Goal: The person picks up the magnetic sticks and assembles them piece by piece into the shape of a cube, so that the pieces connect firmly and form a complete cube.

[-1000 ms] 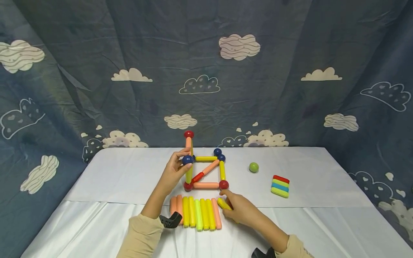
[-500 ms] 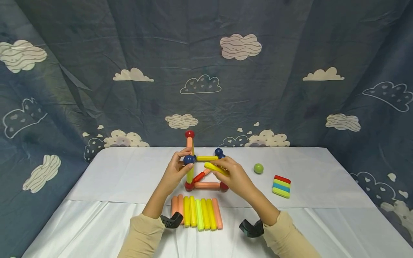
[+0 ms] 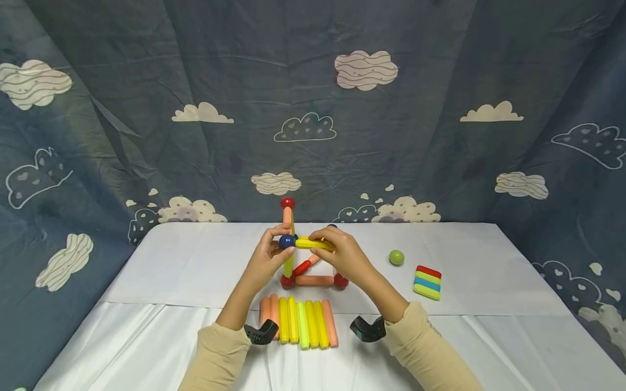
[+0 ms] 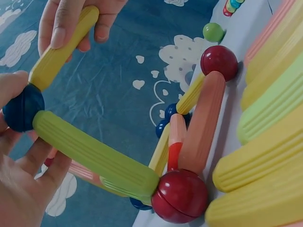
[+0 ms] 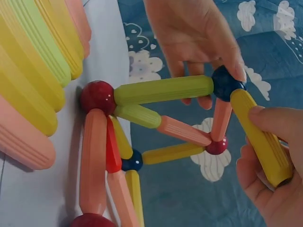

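My left hand (image 3: 264,262) holds a dark blue ball (image 3: 287,241) between thumb and fingers, atop a green rod (image 4: 94,152) that rises from a red ball (image 4: 180,196). A yellow rod (image 5: 263,139) is pinched in my right hand (image 3: 346,254), one end touching the blue ball. Below lies a frame of rods and balls: a salmon rod (image 3: 314,281) joins two red balls at the front, and a red rod (image 3: 301,267) runs slantwise across. Another red ball (image 3: 288,202) tops the tall left part. My right hand partly covers the far right corner in the head view.
A row of loose rods (image 3: 303,325), yellow, green and salmon, lies in front of the frame on the white-covered table (image 3: 489,347). To the right sit a green ball (image 3: 396,257) and a stack of short coloured rods (image 3: 427,282). A patterned curtain (image 3: 415,152) hangs behind.
My right hand has carried the yellow rod up from beside the loose row and leftward, bringing its end against the blue ball. The left hand has kept its hold on that ball.
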Demonstrator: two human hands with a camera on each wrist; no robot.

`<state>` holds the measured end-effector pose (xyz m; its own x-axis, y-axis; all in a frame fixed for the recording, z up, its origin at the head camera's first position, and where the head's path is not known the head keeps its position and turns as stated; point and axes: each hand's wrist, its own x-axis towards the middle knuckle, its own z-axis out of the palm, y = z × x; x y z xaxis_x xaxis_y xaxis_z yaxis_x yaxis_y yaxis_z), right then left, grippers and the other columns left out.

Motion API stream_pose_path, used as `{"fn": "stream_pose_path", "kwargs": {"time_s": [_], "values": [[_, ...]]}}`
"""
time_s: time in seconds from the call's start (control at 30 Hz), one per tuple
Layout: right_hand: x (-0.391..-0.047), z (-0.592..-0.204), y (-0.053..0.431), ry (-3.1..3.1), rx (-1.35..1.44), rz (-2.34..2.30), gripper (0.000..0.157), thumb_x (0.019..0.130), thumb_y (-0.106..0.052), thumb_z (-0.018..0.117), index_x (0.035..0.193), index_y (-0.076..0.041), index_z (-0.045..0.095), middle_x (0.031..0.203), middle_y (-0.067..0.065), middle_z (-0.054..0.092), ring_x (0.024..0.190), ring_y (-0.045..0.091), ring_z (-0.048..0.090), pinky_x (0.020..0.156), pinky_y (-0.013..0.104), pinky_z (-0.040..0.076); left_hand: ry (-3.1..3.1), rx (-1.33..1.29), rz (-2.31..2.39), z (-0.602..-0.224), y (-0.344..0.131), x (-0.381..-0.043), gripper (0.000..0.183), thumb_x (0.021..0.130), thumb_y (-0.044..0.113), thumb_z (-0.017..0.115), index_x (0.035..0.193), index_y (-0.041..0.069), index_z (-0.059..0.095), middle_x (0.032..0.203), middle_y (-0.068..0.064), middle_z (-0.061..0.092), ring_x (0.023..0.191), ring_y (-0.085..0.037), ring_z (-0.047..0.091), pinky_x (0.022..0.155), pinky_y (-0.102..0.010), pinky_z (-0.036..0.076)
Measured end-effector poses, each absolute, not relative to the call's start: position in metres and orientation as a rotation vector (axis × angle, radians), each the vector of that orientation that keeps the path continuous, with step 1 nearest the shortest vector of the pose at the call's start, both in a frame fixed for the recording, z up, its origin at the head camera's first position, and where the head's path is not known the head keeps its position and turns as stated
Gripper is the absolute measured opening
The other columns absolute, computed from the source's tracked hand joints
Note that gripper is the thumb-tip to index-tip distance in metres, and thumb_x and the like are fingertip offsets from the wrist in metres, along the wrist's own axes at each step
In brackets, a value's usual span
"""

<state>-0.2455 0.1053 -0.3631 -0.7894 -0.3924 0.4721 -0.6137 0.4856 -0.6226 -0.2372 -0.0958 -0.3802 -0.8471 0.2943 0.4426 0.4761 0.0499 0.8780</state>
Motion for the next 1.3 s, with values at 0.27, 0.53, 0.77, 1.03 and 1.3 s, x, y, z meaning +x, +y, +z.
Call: {"fn": "stream_pose_path", "kwargs": {"time_s": [0.27,0.53,0.77,1.03,1.3], "values": [[-0.249,-0.369,0.107,-2.423,0.869,1.267,0.021,0.08,-0.009,0.068,0.1,-0.009,0.064,0.096,-0.003,0.059,0.084,0.01,0.055,0.077,0.022,0.047,-2.303,-0.854,-1.584,-0.375,-0.088,-0.246,0.034,0.081,0.011,0.067,0.113,0.006,0.056,0.114,-0.007,0.051,0.103,-0.022,0.05,0.087,-0.038,0.043],[-0.251,-0.374,0.132,-2.4,0.8,1.266,0.032,0.077,-0.01,0.071,0.107,-0.007,0.061,0.102,0.001,0.06,0.088,0.014,0.054,0.078,0.028,0.047,-2.283,-0.833,-1.558,-0.395,-0.085,-0.264,0.019,0.083,0.016,0.065,0.1,0.012,0.06,0.1,0.002,0.052,0.088,-0.016,0.052,0.077,-0.032,0.048],[-0.256,-0.396,0.192,-2.495,0.501,1.248,0.044,0.077,-0.017,0.072,0.117,-0.007,0.056,0.116,0.008,0.055,0.107,0.024,0.048,0.093,0.041,0.038,-2.294,-0.762,-1.569,-0.397,-0.083,-0.262,0.02,0.083,0.014,0.065,0.101,0.012,0.058,0.1,0.0,0.05,0.087,-0.017,0.052,0.076,-0.025,0.048],[-0.269,-0.431,0.243,-2.697,0.243,1.175,0.043,0.082,-0.012,0.067,0.121,-0.005,0.052,0.127,0.02,0.044,0.118,0.037,0.038,0.097,0.051,0.029,-2.286,-0.756,-1.574,-0.397,-0.082,-0.261,0.019,0.083,0.014,0.064,0.101,0.012,0.058,0.1,0.0,0.05,0.086,-0.017,0.052,0.076,-0.025,0.048],[-0.276,-0.444,0.251,-2.767,0.133,1.094,0.03,0.082,0.001,0.06,0.112,0.003,0.057,0.116,0.024,0.051,0.109,0.037,0.045,0.092,0.049,0.036,-2.274,-0.778,-1.581,-0.397,-0.081,-0.26,0.021,0.083,0.015,0.064,0.103,0.011,0.058,0.101,-0.001,0.05,0.089,-0.018,0.051,0.078,-0.026,0.048]]}}
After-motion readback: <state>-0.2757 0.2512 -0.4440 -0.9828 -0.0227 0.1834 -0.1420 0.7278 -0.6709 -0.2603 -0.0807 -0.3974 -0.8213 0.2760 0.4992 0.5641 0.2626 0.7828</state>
